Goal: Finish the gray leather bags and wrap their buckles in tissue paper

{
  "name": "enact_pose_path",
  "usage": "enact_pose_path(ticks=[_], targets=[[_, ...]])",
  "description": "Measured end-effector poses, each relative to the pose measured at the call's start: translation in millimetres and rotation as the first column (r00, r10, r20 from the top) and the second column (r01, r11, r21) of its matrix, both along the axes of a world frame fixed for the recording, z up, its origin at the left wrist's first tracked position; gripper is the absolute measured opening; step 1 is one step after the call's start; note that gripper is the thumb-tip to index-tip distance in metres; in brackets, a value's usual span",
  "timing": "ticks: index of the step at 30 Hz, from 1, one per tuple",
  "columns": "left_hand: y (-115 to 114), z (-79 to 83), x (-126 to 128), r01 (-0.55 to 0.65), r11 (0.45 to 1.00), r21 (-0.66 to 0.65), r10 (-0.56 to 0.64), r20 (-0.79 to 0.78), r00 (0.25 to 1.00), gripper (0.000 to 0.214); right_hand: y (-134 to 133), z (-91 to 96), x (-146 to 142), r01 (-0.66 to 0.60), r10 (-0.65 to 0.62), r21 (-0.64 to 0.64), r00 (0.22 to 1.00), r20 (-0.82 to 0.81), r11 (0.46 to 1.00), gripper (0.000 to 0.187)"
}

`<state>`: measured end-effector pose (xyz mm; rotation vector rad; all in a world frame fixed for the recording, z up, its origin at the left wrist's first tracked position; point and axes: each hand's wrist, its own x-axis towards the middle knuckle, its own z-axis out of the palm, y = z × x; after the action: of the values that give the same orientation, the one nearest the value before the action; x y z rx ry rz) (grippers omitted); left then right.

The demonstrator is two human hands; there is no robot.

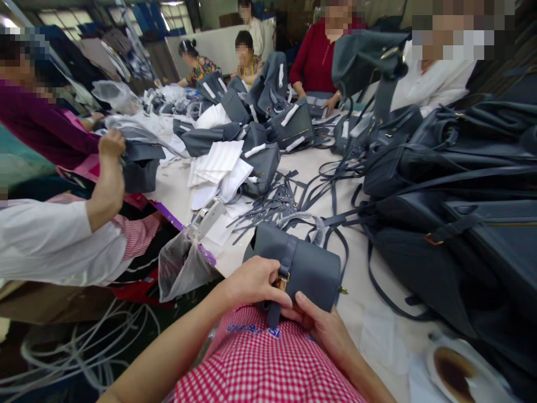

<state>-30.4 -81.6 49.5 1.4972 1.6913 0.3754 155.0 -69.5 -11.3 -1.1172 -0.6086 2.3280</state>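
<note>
A small dark blue-grey handbag (314,263) rests at the table's near edge, against my checked apron. A strap (289,252) runs down its flap to a gold buckle (283,280). My left hand (255,282) is closed at the buckle, thumb and forefinger on either side of it. With my right hand (314,319) I grip the bag's lower front edge, the thumb on the flap and the other fingers mostly hidden underneath. The strap's loose end (273,314) hangs below the buckle. A plastic-wrapped handle (321,229) shows behind the bag.
Dark bags (461,235) are piled at the right, their straps trailing over the white table (356,336). Loose straps (277,201) and white padding sheets (218,162) lie ahead. A cup of brown liquid (453,369) stands at lower right. Several co-workers surround the table; one arm (107,179) reaches in at left.
</note>
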Motion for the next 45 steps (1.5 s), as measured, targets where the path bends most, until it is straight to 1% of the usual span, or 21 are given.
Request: enact_pose_path(ticks=[4, 7, 12, 16, 19, 22, 24, 26, 28, 30, 33, 35, 37, 39, 41, 43, 45], targets=[[1, -8.9, -11, -0.007, 0.989, -0.149, 0.043, 0.244, 0.969, 0.044, -1, -3.0, 0, 0.009, -0.009, 0.003, 1.0, -0.004, 1.0, 0.043], [1, -15.1, -14, -0.001, 0.975, -0.222, 0.085, 0.37, 0.925, 0.042, -1, -3.6, 0, 0.005, -0.005, 0.003, 1.0, -0.01, 1.0, 0.043], [1, -22.5, -16, 0.032, 0.977, -0.211, 0.077, 0.49, 0.868, 0.034, 0, 0.5, -3, 0.033, -0.032, 0.015, 0.999, -0.027, 0.999, 0.05], [0, -24.9, -19, 0.062, 0.98, -0.19, 0.049, 0.531, 0.846, 0.03, -1, 2.3, -4, 0.055, -0.055, 0.013, 0.998, -0.016, 0.998, 0.045], [-1, -24.9, -19, 0.053, 0.982, -0.183, 0.055, 0.537, 0.842, 0.025, -1, -0.2, -5, 0.062, -0.062, 0.018, 0.998, -0.004, 0.998, 0.04], [-4, -23.1, -15, 0.005, 0.983, -0.183, 0.091, 0.513, 0.853, 0.021, -2, -3.8, -4, 0.059, -0.059, 0.031, 0.998, -0.002, 0.998, 0.045], [-5, -21.7, -10, -0.06, 0.982, -0.18, 0.134, 0.434, 0.891, 0.026, -2, -5.6, -4, 0.046, -0.045, 0.039, 0.999, -0.009, 0.998, 0.049], [-4, -20.9, -5, -0.144, 0.977, -0.16, 0.189, 0.319, 0.929, 0.035, -2, -6.7, -4, 0.031, -0.031, 0.048, 0.999, -0.018, 0.998, 0.051], [-3, -20.6, -2, -0.187, 0.972, -0.146, 0.22, 0.263, 0.939, 0.038, -2, -7.5, -3, 0.021, -0.02, 0.053, 1.0, -0.019, 0.998, 0.053], [-1, -20.9, -3, -0.168, 0.97, -0.175, 0.216, 0.308, 0.927, 0.034, -3, -8.3, -2, 0.019, -0.019, 0.048, 1.0, -0.003, 0.999, 0.054], [1, -22.2, -9, -0.101, 0.968, -0.231, 0.196, 0.44, 0.876, 0.026, -3, -9.0, -1, 0.018, -0.019, 0.039, 0.999, 0.031, 0.999, 0.051], [1, -24.1, -13, -0.072, 0.968, -0.239, 0.188, 0.505, 0.842, 0.025, -3, -8.6, 0, 0.024, -0.026, 0.039, 0.998, 0.048, 0.999, 0.048], [-2, -27.1, -15, -0.077, 0.971, -0.225, 0.188, 0.53, 0.827, 0.023, -2, -7.6, -1, 0.035, -0.038, 0.048, 0.998, 0.056, 0.998, 0.046], [-6, -30.7, -13, -0.124, 0.974, -0.191, 0.206, 0.505, 0.838, 0.018, -2, -6.6, -4, 0.043, -0.045, 0.059, 0.998, 0.049, 0.997, 0.045], [-10, -34.1, -8, -0.191, 0.973, -0.129, 0.229, 0.445, 0.866, 0.013, -2, -5.8, -6, 0.05, -0.051, 0.067, 0.998, 0.024, 0.996, 0.045], [-16, -35.2, 0, -0.259, 0.966, -0.018, 0.248, 0.35, 0.903, 0.01, -1, -4.9, -9, 0.066, -0.066, 0.068, 0.998, -0.002, 0.996, 0.046], [-22, -31.8, 10, -0.311, 0.941, 0.129, 0.281, 0.209, 0.937, 0.011, 0, -3.1, -12, 0.089, -0.089, 0.061, 0.996, -0.003, 0.994, 0.047]])
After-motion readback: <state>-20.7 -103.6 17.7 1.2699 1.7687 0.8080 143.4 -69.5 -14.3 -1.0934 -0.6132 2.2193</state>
